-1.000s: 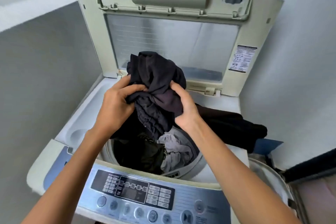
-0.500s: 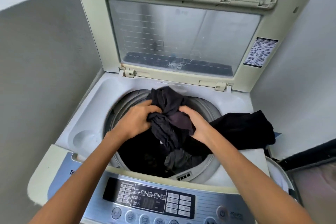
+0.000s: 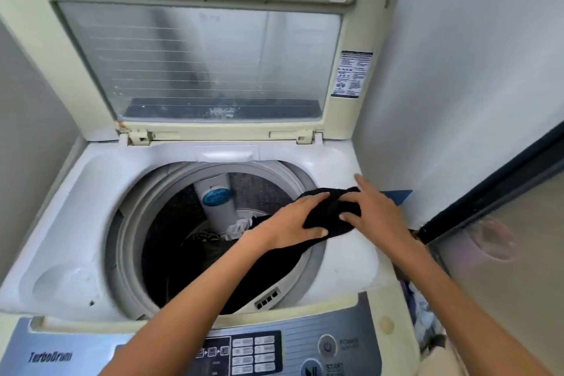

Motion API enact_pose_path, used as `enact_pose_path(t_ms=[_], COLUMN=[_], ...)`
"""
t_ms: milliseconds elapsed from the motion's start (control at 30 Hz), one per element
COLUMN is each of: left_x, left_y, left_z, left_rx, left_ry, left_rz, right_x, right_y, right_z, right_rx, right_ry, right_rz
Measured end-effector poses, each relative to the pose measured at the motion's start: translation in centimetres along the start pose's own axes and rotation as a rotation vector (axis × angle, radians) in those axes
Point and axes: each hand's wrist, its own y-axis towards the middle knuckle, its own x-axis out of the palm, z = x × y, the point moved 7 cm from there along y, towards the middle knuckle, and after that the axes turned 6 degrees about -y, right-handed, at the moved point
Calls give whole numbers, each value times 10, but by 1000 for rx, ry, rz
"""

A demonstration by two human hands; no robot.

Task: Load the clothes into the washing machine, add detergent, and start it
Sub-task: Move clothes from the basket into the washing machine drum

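Gone from the hands is the dark bundle, and they are now swinging right onto the black garment [image 3: 331, 215].

Loading is nearing its end, I'd say: dark clothes [image 3: 213, 250] are already lying in the drum [image 3: 262, 189] of the washing machine [image 3: 91, 192], while this last piece is hanging half over the right rim. The left hand [image 3: 290, 220] is gathering it between thumb and fingers; the right hand [image 3: 377, 207] is pressing on it with spread, nearly straight fingers. Detergent and starting are still waiting. No detergent is showing anywhere. The control panel [image 3: 256, 351] is getting cut off below, its start button [image 3: 311, 369] barely peeking in, and blurred laundry [image 3: 425, 311] at the right is hard to identify.
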Motion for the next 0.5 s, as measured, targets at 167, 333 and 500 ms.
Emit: enact_pose_path(t_ms=[167,333,500], left_x=[-8,-30,-39], left_y=[10,-14,-51], left_z=[3,-15,-55], left_rx=[-4,-116,-402], left_ry=[37,269,490], left_rz=[215,167,-14], right_x=[-5,12,21], right_y=[-4,-2,-2], right_z=[-18,-63,-70], right_rx=[-112,-317,-356], right_ry=[-103,62,196], right_rz=[190,17,-29])
